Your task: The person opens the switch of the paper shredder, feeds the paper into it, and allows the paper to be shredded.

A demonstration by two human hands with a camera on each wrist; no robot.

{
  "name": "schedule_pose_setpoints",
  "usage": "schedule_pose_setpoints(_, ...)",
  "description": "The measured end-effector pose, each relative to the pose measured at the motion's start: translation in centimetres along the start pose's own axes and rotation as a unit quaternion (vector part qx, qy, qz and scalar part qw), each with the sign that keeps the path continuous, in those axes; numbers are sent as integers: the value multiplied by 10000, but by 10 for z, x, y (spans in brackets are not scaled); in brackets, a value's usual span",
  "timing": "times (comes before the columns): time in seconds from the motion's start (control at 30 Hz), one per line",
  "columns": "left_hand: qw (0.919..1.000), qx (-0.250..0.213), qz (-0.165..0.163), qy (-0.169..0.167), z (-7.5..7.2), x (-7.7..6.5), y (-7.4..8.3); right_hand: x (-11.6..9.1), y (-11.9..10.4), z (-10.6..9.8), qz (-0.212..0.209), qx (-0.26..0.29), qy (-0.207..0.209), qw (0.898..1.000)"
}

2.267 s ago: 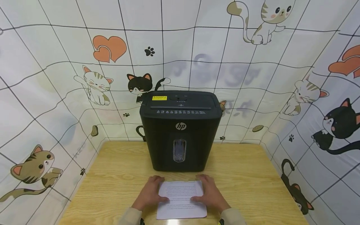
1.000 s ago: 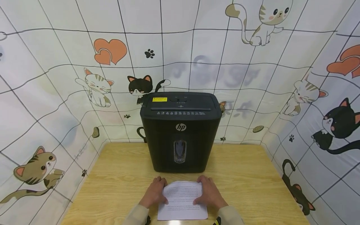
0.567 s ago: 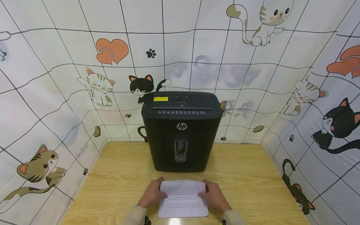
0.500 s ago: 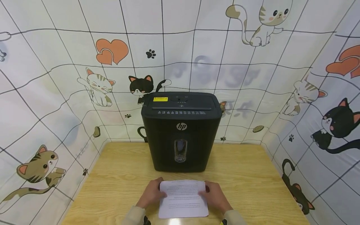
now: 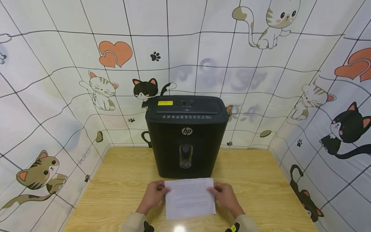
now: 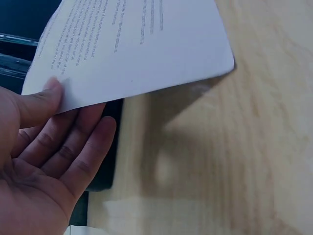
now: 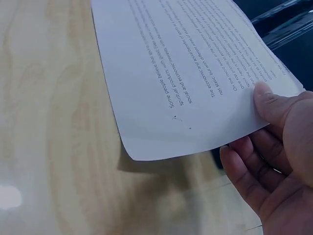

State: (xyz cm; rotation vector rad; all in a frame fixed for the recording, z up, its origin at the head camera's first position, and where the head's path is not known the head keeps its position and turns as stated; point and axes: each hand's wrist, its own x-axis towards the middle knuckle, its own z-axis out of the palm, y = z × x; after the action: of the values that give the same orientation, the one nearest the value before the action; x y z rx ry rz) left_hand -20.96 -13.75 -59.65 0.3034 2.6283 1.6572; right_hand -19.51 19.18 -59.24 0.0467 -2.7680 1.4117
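A: Where does the printed paper (image 5: pixel 189 203) lie?

B: Between the two hands, raised above the wooden table (image 5: pixel 116 180) and near the foot of the black shredder (image 5: pixel 168 148). Both wrist views show a shadow on the wood beneath it.

A: How is it held?

B: The left hand (image 5: pixel 153 195) pinches the left edge, thumb on the printed face and fingers underneath. The right hand (image 5: pixel 227 197) grips the opposite edge in the same manner.

A: Which face is uppermost?

B: The one bearing lines of text; in the right wrist view, the words "Some people believe" are legible. Whether there is one leaf or several cannot be told.

A: What features mark the shredder?

B: A pale hp logo (image 5: pixel 186 131) on the front, a clear window (image 5: pixel 185 156) below it, and, on top, a yellow label (image 5: pixel 165 103) behind a long slot (image 5: pixel 186 112).

A: And the surroundings?

B: A white grid-lined backdrop (image 5: pixel 185 48), printed with cats, hearts and paw marks, stands behind and to both sides.
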Motion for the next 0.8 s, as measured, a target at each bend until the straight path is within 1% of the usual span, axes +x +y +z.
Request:
schedule_pose_setpoints(0.13, 9997, -129, 3, 189, -3, 2, 11, 3, -9, -7, 20, 22, 87, 10000)
schedule_pose_setpoints(0.33, 9990, -162, -51, 406, -8, 6, 25, 7, -21, -17, 50, 28, 225, 9997)
schedule_pose_setpoints(0.53, 9982, -316, 13, 517, -12, 10, 38, 9, -32, -25, 18, 14, 347, 9994)
schedule_pose_setpoints(0.6, 9978, -342, 33, 565, -14, 11, 42, 10, -34, -28, -19, -11, 375, 9993)
schedule_pose_setpoints(0.7, 9974, -318, -19, 648, -16, 13, 48, 11, -39, -32, -68, 42, 386, 9992)
schedule_pose_setpoints(0.8, 9970, -315, -29, 711, -19, 13, 55, 12, -44, -36, -190, 100, 414, 9989)
